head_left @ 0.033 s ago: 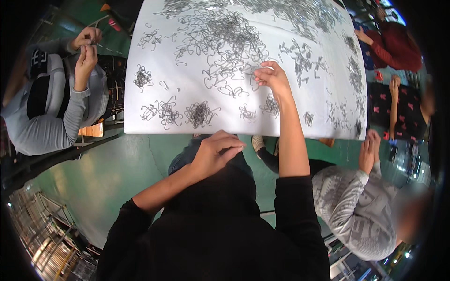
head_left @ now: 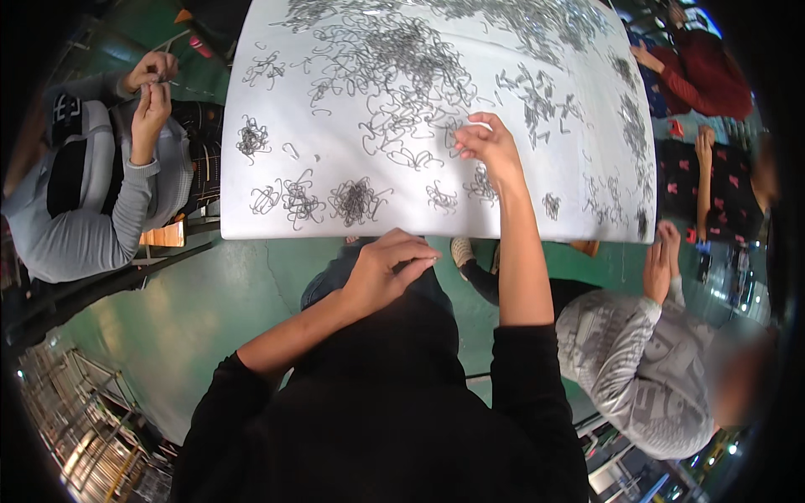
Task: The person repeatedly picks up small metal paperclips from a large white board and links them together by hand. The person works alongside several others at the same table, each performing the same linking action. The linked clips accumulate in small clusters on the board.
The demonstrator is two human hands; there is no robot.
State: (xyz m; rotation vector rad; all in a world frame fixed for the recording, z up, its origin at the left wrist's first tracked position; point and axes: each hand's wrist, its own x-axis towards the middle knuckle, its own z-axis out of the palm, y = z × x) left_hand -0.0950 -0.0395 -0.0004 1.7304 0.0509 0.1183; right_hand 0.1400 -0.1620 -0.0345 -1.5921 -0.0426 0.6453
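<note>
Over the white table (head_left: 335,225), my right hand (head_left: 490,147) hangs at the near edge of a big loose spread of dark, bent wire hooks (head_left: 402,109). Its fingers are curled with the tips close together among the hooks. Whether a hook sits between them is too small to tell. My left hand (head_left: 390,268) is off the table's near edge, above my lap, thumb and fingers pinched together. Something tiny and pale shows at its fingertips, too small to name. A little heap of hooks (head_left: 481,183) lies just below my right hand.
Small heaps of hooks (head_left: 356,199) line the table's near side. Short straight dark pieces (head_left: 537,101) lie to the right, with more piles beyond. A person in grey (head_left: 92,184) works at the left. Another in patterned grey (head_left: 637,360) sits close at the right.
The table and people sit slightly shifted in the view. Both my hands keep nearly the same place and pose.
</note>
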